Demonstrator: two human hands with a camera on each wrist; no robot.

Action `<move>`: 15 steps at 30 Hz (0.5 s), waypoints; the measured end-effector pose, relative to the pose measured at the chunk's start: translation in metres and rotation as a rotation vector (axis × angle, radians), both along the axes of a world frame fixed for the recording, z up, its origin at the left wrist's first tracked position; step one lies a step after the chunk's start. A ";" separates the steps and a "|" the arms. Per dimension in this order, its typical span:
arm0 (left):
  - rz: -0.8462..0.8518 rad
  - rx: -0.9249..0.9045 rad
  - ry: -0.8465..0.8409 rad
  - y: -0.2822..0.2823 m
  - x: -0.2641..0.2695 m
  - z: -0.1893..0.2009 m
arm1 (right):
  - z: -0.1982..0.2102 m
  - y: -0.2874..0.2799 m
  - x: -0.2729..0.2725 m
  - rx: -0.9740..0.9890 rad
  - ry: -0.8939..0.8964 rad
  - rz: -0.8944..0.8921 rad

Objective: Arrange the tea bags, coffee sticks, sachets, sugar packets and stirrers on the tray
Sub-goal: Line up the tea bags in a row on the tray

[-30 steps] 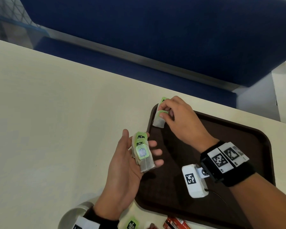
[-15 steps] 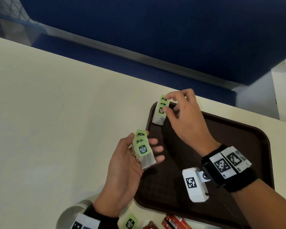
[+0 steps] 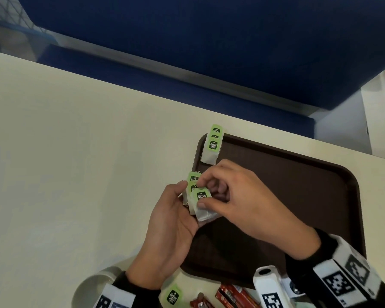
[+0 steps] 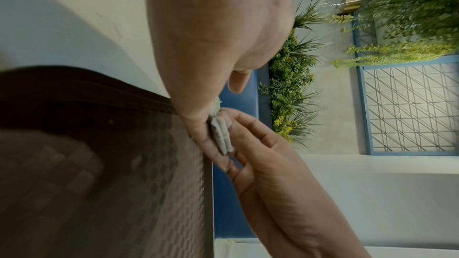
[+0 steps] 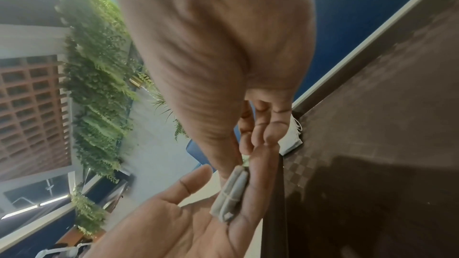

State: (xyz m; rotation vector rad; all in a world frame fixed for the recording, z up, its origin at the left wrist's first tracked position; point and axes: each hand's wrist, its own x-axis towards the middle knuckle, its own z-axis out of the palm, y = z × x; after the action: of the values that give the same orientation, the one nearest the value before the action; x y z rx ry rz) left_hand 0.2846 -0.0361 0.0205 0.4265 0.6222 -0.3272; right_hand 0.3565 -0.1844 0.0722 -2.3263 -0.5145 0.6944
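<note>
A brown tray lies on the cream table, and a few green-tagged tea bags lean in its far-left corner. My left hand hovers palm up over the tray's left rim. A small stack of tea bags lies on its straight fingers, with the thumb beside the tags. My right hand reaches over the stack and pinches the top tea bag between thumb and fingertips. In the left wrist view the bags' edges show between the two hands.
Near the table's front edge lie red coffee sticks, one loose tea bag and a small dark-red sachet. A white round container sits under my left wrist. A blue bench runs beyond the table's far edge.
My right hand has let go of the tea bags in the tray's far-left corner. It has come back to my left hand and now pinches the top bag of the stack.
</note>
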 end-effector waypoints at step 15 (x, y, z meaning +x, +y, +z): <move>-0.013 0.066 -0.022 0.002 -0.003 -0.001 | 0.017 -0.014 0.013 0.188 0.152 -0.035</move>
State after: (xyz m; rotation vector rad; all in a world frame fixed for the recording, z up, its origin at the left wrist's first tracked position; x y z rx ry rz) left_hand 0.2814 -0.0343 0.0199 0.4966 0.6098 -0.3147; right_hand 0.3696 -0.1983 0.0891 -2.0838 -0.4492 0.7656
